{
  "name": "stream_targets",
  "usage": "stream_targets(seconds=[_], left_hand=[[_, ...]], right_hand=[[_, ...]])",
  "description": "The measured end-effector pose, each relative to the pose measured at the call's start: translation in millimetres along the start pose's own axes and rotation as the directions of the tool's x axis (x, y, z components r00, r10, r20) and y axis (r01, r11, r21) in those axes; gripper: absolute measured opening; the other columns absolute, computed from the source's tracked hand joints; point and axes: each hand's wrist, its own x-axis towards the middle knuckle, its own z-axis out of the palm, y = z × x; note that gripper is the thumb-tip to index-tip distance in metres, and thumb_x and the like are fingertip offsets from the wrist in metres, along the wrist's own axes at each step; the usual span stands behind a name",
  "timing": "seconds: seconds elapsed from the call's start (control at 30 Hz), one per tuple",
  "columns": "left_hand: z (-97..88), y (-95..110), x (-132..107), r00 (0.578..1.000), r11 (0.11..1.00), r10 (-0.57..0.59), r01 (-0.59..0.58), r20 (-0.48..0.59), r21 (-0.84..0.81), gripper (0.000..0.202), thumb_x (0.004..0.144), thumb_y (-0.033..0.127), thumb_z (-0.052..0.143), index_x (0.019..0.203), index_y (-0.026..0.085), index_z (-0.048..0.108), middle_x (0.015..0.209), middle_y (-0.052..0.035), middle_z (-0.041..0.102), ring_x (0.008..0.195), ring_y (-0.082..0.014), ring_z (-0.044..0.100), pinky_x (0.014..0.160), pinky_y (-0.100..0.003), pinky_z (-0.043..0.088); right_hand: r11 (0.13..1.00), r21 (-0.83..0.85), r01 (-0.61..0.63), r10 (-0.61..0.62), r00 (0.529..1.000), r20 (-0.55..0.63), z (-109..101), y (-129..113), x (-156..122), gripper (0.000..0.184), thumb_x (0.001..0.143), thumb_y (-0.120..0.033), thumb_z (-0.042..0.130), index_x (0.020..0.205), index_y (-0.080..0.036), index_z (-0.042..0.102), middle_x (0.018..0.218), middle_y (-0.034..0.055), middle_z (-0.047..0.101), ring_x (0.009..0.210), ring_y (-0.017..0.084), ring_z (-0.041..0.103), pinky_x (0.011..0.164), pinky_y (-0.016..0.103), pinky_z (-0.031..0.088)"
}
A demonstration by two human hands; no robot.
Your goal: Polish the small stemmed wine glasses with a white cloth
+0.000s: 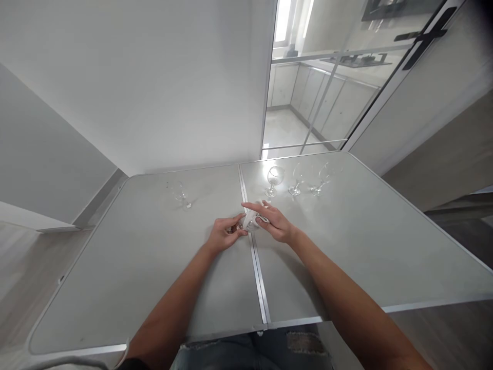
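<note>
Over the table's middle seam, my left hand [225,234] pinches a clear glass [241,224] near its left end. The glass lies sideways between my hands, and much of it is hidden by fingers and cloth. My right hand [278,224] presses a white cloth [251,218] against the glass, its index finger stretched along the top and its thumb bent underneath. Beyond my right hand, a stemmed glass [275,176] with a round bowl stands upright on the table.
Two more stemmed glasses, one [295,189] in the middle and one [317,189] farther right, stand near the far edge. Another clear glass [181,195] is at the far left. The grey folding table [134,267] meets a white wall [185,103] and a glass door [308,92].
</note>
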Motion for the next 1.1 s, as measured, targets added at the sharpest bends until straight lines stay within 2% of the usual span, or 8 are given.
stream_targets(seconds=[0.13,0.27,0.47,0.6,0.73,0.83,1.0,1.1], left_hand=[[3.2,4,2,0.996,1.0,0.009,-0.006,-0.087,0.03,0.05,0.082,0.048,0.077,0.122,0.017,0.073,0.062,0.004,0.059,0.051,-0.0059,0.047,0.054,-0.018,0.044],[8.9,1,2,0.987,0.977,0.069,-0.038,-0.144,0.208,0.055,0.081,0.05,0.077,0.126,0.021,0.071,0.063,0.0043,0.061,0.051,-0.0061,0.049,0.059,-0.018,0.046],[6.9,-11,0,0.976,0.889,0.134,-0.043,-0.169,0.456,0.052,0.084,0.052,0.074,0.128,0.025,0.07,0.058,0.0027,0.061,0.05,-0.0094,0.052,0.058,-0.022,0.041],[9.3,-13,0,0.976,0.868,0.137,-0.035,-0.17,0.496,0.049,0.084,0.049,0.075,0.127,0.025,0.071,0.063,-0.0019,0.067,0.054,-0.0118,0.056,0.058,-0.024,0.04],[12.1,-1,1,0.976,0.976,-0.041,0.085,-0.214,0.199,0.055,0.078,0.051,0.08,0.125,0.024,0.073,0.06,0.0032,0.06,0.051,-0.0081,0.046,0.055,-0.022,0.04],[4.2,10,4,0.952,0.939,-0.304,0.291,-0.043,-0.182,0.061,0.073,0.051,0.083,0.123,0.018,0.074,0.061,0.0033,0.056,0.053,-0.0076,0.043,0.052,-0.022,0.038],[-15.2,13,14,0.772,0.608,-0.462,0.635,0.438,-0.477,0.057,0.077,0.052,0.079,0.112,0.008,0.078,0.059,-0.0016,0.057,0.044,-0.0048,0.033,0.042,-0.022,0.026],[-11.5,10,14,0.757,0.598,-0.49,0.652,0.431,-0.466,0.058,0.079,0.054,0.077,0.112,0.006,0.077,0.06,-0.0025,0.058,0.043,-0.0045,0.033,0.041,-0.021,0.025]], right_hand=[[0.999,0.019,0.045,-0.042,0.994,-0.098,-2,3,0,0.038,0.104,-0.041,0.041,0.133,-0.025,0.059,0.101,0.0049,0.068,0.089,0.022,0.059,0.104,0.046,0.039],[0.991,0.127,-0.043,0.075,0.961,-0.265,3,6,1,0.033,0.102,-0.047,0.044,0.113,-0.022,0.063,0.108,0.0085,0.066,0.095,0.024,0.06,0.09,0.041,0.047],[0.98,0.049,-0.192,0.196,0.896,-0.399,15,6,6,0.037,0.102,-0.05,0.043,0.122,-0.024,0.06,0.11,0.0082,0.065,0.099,0.025,0.06,0.095,0.043,0.045],[0.926,0.193,-0.324,0.374,0.857,-0.355,12,2,12,0.053,0.101,-0.054,0.044,0.146,-0.026,0.044,0.131,0.0089,0.059,0.114,0.026,0.057,0.103,0.045,0.043],[0.936,0.219,-0.274,0.317,0.928,-0.194,1,-7,13,0.059,0.099,-0.054,0.047,0.153,-0.032,0.037,0.15,0.005,0.046,0.129,0.026,0.049,0.111,0.042,0.038],[0.955,0.202,-0.216,0.235,0.969,-0.077,-4,-13,10,0.059,0.101,-0.05,0.046,0.155,-0.029,0.035,0.127,0.0057,0.062,0.112,0.025,0.058,0.106,0.043,0.042],[0.997,0.036,-0.068,0.068,0.997,-0.02,-11,-8,2,0.049,0.1,-0.044,0.048,0.145,-0.025,0.047,0.1,0.0058,0.065,0.092,0.024,0.058,0.094,0.044,0.047],[0.991,-0.128,0.035,-0.044,0.997,-0.065,-10,2,1,0.041,0.098,-0.04,0.053,0.136,-0.026,0.053,0.098,0.0065,0.066,0.087,0.025,0.058,0.1,0.049,0.043]])
